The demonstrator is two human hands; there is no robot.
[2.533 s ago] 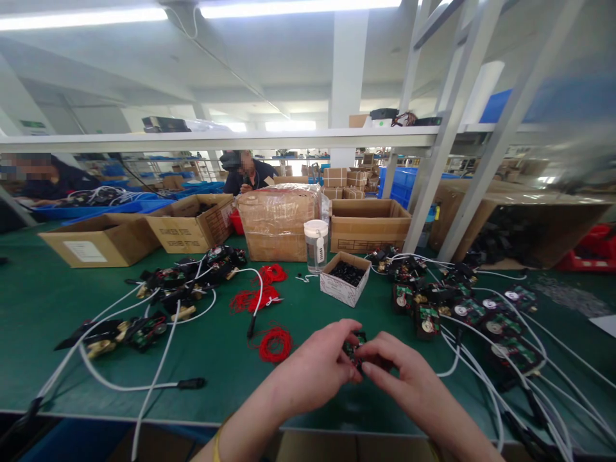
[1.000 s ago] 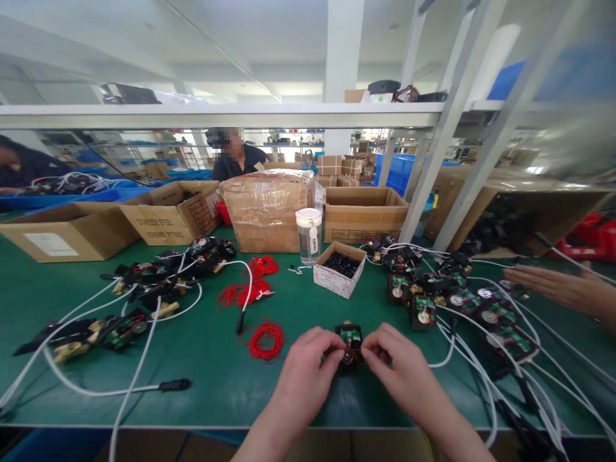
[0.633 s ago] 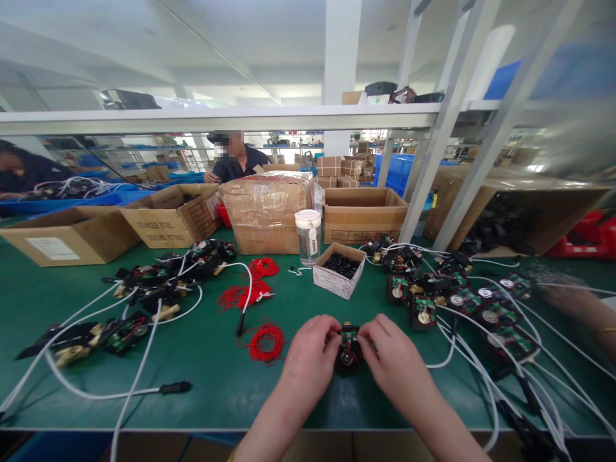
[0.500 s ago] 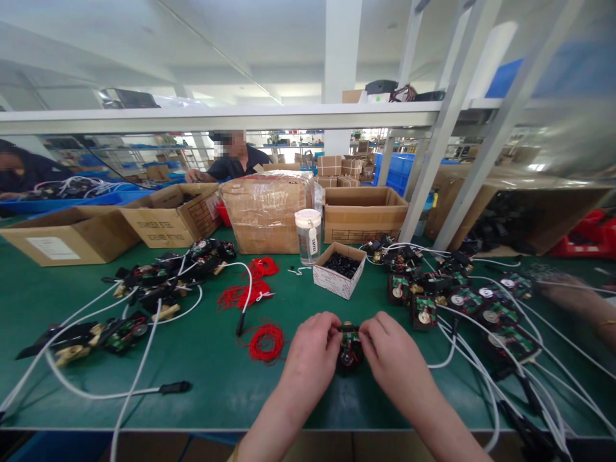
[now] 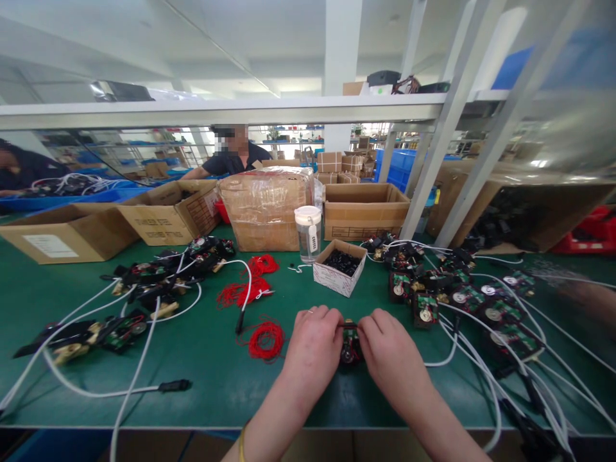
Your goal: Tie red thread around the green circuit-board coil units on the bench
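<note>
Black module (image 5: 349, 351) in two-handed pinch grip (image 5: 314, 343) (image 5: 392, 346)

Clear cup (image 5: 304, 236) with pale lid (image 5: 307, 211) and tag (image 5: 312, 240), wrapped cardboard box (image 5: 265, 215) behind it, shelf (image 5: 231, 113) overhead, blue crates (image 5: 396, 169) beyond

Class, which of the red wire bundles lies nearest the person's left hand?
The round red coil lying foremost, beside the left hand; the other red bundles lie farther back, toward the plastic-wrapped carton.

Bright light glints off the wrapped carton (image 5: 267, 213); far right seems blurred.
</note>
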